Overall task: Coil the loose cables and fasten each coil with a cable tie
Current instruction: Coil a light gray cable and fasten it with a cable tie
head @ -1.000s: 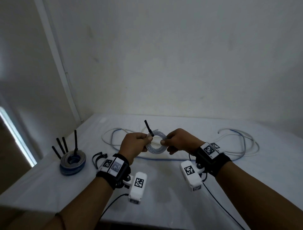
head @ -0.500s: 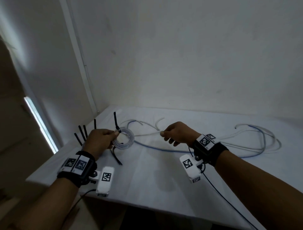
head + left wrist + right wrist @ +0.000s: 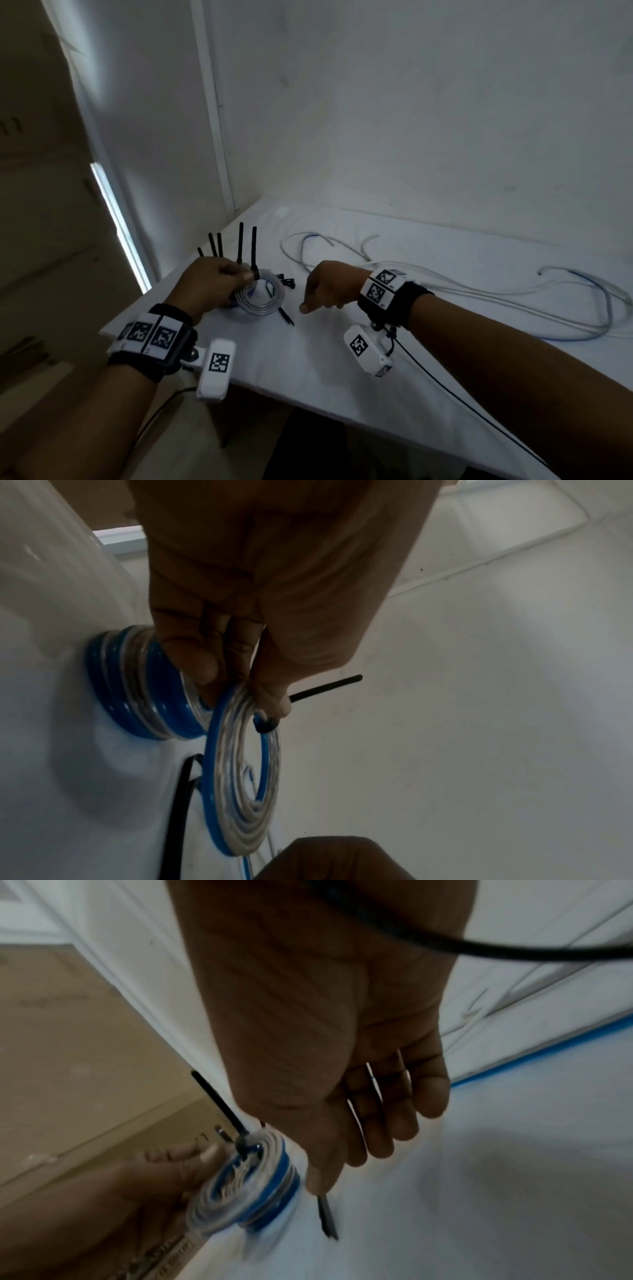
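A white worktop (image 3: 342, 359) stands in the corner of a white-walled room, with a bright strip of window at the left. In the head view the left hand (image 3: 209, 284) is at the worktop's far left corner, its fingers (image 3: 192, 653) pinching a small flat coil (image 3: 262, 301) of clear and blue cable at the point where a black cable tie (image 3: 253, 250) binds it, the tie's tail pointing up. The left wrist view shows what the head view hides: the held coil hangs on edge just beside a stack of finished coils (image 3: 143, 685) lying on the worktop, the two touching or nearly so. Five black tie tails rise near the left hand; four stand behind it. The right hand (image 3: 330, 286) hovers above the worktop near the coil, holding nothing, its fingers (image 3: 387, 1118) loosely bent and slightly apart in the right wrist view. Loose black cable ties (image 3: 286, 281) lie between the hands; their number cannot be told. Loose cables (image 3: 479, 294), clear and blue, sprawl across the worktop's right side.
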